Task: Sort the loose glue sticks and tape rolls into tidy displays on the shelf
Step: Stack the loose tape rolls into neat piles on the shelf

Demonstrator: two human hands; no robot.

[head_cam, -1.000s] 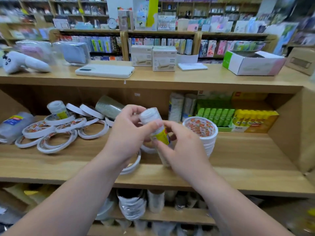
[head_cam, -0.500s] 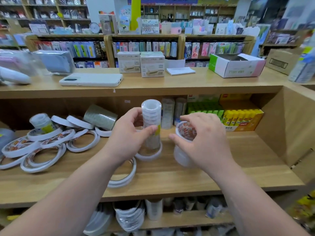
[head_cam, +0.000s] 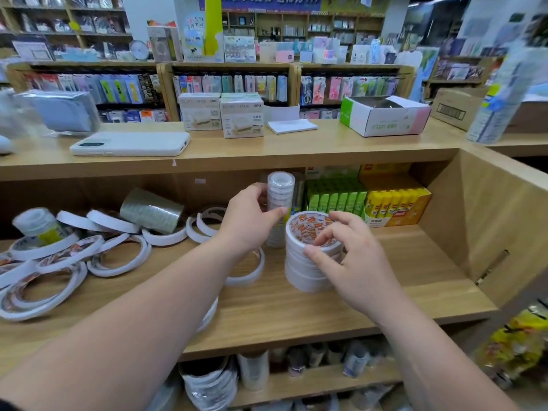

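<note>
My left hand (head_cam: 252,221) grips an upright wrapped tube of clear tape rolls (head_cam: 280,191) that stands at the back of the wooden shelf (head_cam: 400,280). Just in front of it stands a stack of white double-sided tape rolls (head_cam: 299,271). My right hand (head_cam: 353,262) holds that stack from the right, fingers curled over its top rim. Several loose white tape rings (head_cam: 118,256) lie scattered on the shelf's left half, with a large clear tape roll (head_cam: 151,210) lying on its side behind them. Green glue sticks (head_cam: 335,200) and yellow glue sticks (head_cam: 391,203) stand in boxes at the back right.
A white phone (head_cam: 130,143), small product boxes (head_cam: 222,115) and an open white carton (head_cam: 385,117) sit on the counter above the shelf. A small wrapped tape tube (head_cam: 38,225) lies at the far left. Bagged tape rolls (head_cam: 210,384) fill the lower shelf. The shelf's right wall (head_cam: 489,221) is close.
My left hand has pushed the clear tape tube further back on the shelf. My right hand has slid from covering the white stack's top to holding its right side.
</note>
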